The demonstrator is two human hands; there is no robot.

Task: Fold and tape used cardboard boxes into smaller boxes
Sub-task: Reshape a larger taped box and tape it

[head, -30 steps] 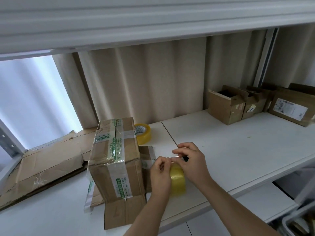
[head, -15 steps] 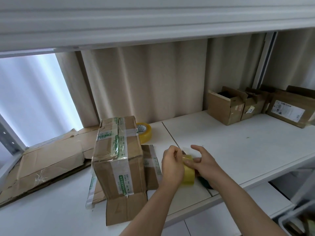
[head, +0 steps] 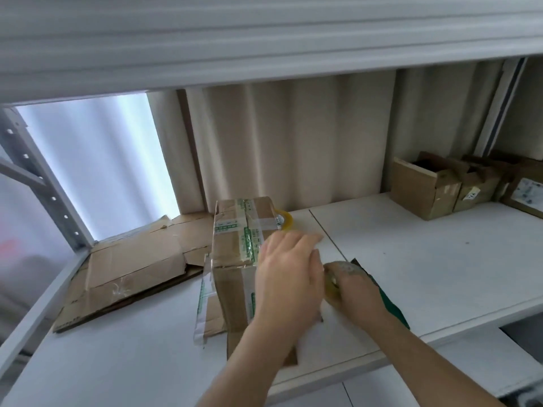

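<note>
A brown cardboard box (head: 232, 259), wrapped in clear and green-printed tape, stands on the white shelf (head: 426, 259), with a loose flap (head: 238, 342) at its near side. My left hand (head: 286, 271) reaches over the box's right side with fingers stretched out; the motion blur hides whether it touches. Just right of it, my right hand (head: 355, 289) grips a yellowish tape roll (head: 332, 284) low over the shelf. A second tape roll (head: 287, 221) peeks out behind the box.
Flattened cardboard (head: 132, 268) lies on the shelf to the left. Several small open boxes (head: 423, 186) stand at the back right. A dark green flat object (head: 392, 304) lies under my right forearm. An upper shelf hangs close overhead.
My left hand has let go of the tape roll and moved left and up over the box. My right hand has kept the roll and lowered it to the right.
</note>
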